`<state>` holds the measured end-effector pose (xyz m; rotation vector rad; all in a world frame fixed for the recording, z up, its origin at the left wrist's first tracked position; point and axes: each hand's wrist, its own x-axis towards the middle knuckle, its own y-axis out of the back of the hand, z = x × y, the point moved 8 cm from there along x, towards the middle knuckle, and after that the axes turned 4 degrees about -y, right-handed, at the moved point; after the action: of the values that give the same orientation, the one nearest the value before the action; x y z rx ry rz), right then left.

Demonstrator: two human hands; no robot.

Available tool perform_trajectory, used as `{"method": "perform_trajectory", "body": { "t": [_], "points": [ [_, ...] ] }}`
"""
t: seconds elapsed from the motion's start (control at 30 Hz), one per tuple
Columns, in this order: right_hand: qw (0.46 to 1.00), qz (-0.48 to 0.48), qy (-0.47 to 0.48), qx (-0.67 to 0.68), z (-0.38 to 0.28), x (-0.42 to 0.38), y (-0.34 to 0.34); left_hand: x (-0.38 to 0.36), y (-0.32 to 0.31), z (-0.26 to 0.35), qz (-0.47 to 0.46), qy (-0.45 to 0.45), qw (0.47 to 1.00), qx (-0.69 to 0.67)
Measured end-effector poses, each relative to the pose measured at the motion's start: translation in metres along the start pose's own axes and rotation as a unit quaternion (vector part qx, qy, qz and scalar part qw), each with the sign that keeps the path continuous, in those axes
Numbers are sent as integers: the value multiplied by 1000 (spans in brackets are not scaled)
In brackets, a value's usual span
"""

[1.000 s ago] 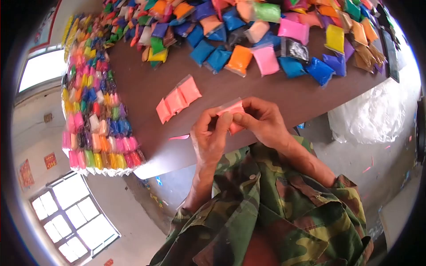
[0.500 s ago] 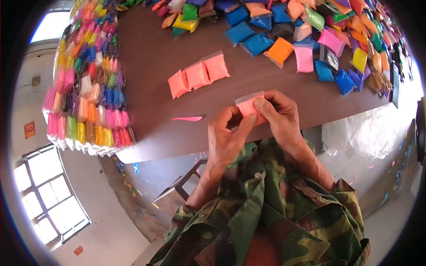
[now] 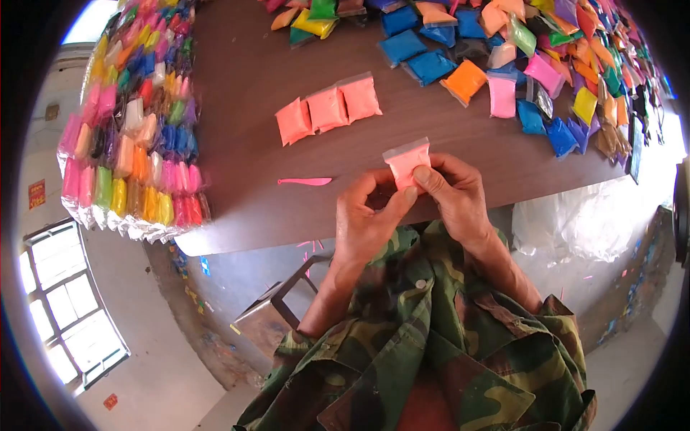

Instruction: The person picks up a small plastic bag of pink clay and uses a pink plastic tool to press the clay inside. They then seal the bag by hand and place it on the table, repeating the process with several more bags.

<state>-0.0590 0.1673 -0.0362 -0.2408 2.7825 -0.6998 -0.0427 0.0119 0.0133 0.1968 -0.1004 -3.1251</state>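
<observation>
Between my two hands I hold a small clear bag of coral-pink clay [image 3: 408, 162] over the table's near edge. My left hand [image 3: 372, 214] pinches its lower edge with thumb and fingers. My right hand [image 3: 456, 197] grips the lower right side, its thumb pressed on the front and its fingers behind. Farther in on the table, several coral bags [image 3: 328, 109] lie side by side in a row. A pink plastic knife-shaped tool [image 3: 305, 181] rests to the left of my hands.
Rows of colourful packed bags [image 3: 136, 165] are stacked along the table's left side. A large loose heap of coloured bags [image 3: 496, 43] covers the far right. Below the brown table [image 3: 244, 129] are a stool [image 3: 269, 316] and clear plastic sheeting [image 3: 575, 223].
My right thumb has slid lower on the bag, so more of its front shows. The camera view has shifted slightly; the other bags and the pink tool lie as before.
</observation>
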Motion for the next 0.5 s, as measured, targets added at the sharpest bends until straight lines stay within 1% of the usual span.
{"method": "perform_trajectory", "body": {
  "t": [0.07, 0.27, 0.37, 0.47, 0.5],
  "points": [
    [1000, 23, -2, -12, 0, 0, 1, 1, 0, -6, -11, 18, 1000, -6],
    [998, 23, -41, -39, -6, -2, -6, 1, 9, -18, -19, 25, 997, 70],
    [998, 8, -39, -50, -11, -1, -10, 1, 7, -7, 3, 25, 999, 36],
    [997, -23, -63, -50, -7, 0, -8, 4, 8, 4, 10, -29, 999, 18],
    [996, -30, -55, -59, -7, 1, -10, 5, 9, 6, 12, -22, 1000, 4]
  ]
}}
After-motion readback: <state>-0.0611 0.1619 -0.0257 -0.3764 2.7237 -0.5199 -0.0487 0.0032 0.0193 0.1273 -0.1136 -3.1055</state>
